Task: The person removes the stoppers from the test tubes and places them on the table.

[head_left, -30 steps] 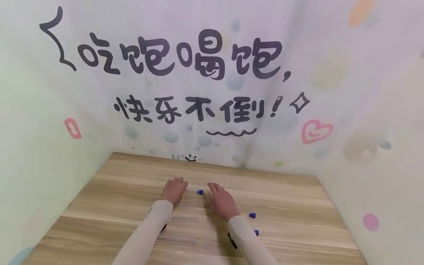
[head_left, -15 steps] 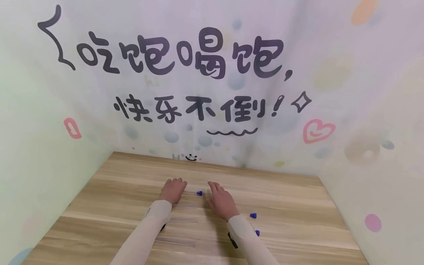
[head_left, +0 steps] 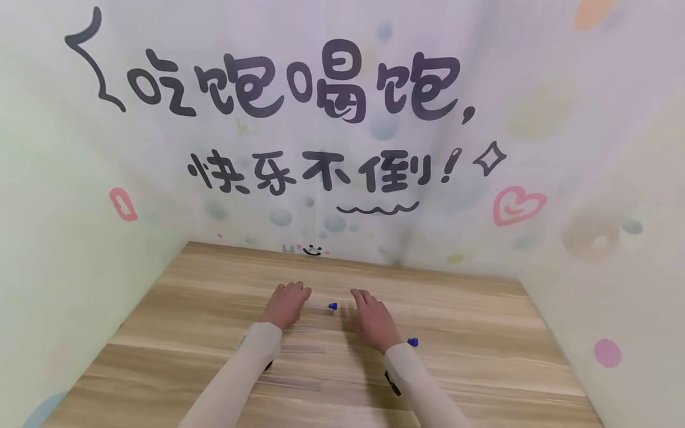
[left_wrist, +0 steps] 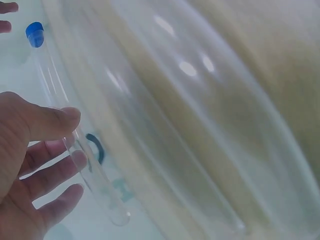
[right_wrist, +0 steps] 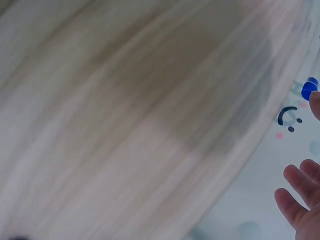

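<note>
My left hand [head_left: 287,304] pinches a clear test tube [left_wrist: 55,82] between thumb and fingers. A blue stopper [left_wrist: 35,35] sits in the tube's end, pointing toward my right hand. In the head view that stopper [head_left: 333,306] shows in the gap between both hands, while the glass is barely visible. My right hand [head_left: 376,324] is held apart from the stopper, fingers extended and holding nothing visible. The right wrist view catches only some of its fingers [right_wrist: 300,182], with the stopper [right_wrist: 309,89] beside the thumb tip.
Other clear tubes [left_wrist: 215,95] lie on the wood-grain table [head_left: 481,356], near my left forearm. Another blue stopper [head_left: 412,342] is on the table by my right sleeve [head_left: 423,380]. A printed cloth wall [head_left: 428,238] closes off the back, with side walls left and right.
My right hand has moved right, away from the stopper. My left hand and its tube have shifted slightly right. A second blue stopper beside my right sleeve is now hidden.
</note>
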A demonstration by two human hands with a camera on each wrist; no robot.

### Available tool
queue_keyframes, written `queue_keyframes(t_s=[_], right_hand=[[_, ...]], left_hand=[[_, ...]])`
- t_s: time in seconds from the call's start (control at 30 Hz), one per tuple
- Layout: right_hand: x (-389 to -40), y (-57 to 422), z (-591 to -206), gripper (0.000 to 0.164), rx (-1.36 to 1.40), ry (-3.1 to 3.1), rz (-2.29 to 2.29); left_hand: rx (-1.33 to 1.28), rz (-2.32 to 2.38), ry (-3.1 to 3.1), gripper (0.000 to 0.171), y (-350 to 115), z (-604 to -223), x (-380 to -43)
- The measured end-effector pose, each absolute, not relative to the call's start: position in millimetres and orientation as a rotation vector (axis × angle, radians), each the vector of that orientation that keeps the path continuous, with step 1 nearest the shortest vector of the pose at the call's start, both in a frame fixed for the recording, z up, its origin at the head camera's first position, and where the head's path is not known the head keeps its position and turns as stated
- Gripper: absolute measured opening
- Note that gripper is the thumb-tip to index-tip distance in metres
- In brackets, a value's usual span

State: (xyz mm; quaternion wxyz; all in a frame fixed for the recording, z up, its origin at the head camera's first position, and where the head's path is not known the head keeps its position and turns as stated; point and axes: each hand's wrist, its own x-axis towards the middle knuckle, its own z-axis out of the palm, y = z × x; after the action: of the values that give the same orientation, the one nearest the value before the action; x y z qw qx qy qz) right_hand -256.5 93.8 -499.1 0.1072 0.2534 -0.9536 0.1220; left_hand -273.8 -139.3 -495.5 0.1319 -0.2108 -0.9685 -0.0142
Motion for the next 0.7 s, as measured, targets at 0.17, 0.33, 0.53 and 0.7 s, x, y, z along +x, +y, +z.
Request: queue_keyframes(t_s=[0.17, 0.33, 0.53, 0.7], right_hand=[[-254, 104, -490, 0.068, 0.702, -2.802, 0.406], [-252, 108, -478, 0.069, 0.674, -2.733, 0.402], [-248, 108, -468, 0.065, 0.670, -2.693, 0.330], [-242, 108, -464, 0.065, 0.677, -2.666, 0.318]], left_hand=[[-0.633, -0.054, -2.781, 0.020, -129, -484, -267], [-0.681, -0.062, -2.747, 0.021, -120, -475, -262], [-0.705, -0.026, -2.721, 0.019, -111, -466, -257], [-0.751, 0.023, -2.649, 0.019, -104, -459, -253]])
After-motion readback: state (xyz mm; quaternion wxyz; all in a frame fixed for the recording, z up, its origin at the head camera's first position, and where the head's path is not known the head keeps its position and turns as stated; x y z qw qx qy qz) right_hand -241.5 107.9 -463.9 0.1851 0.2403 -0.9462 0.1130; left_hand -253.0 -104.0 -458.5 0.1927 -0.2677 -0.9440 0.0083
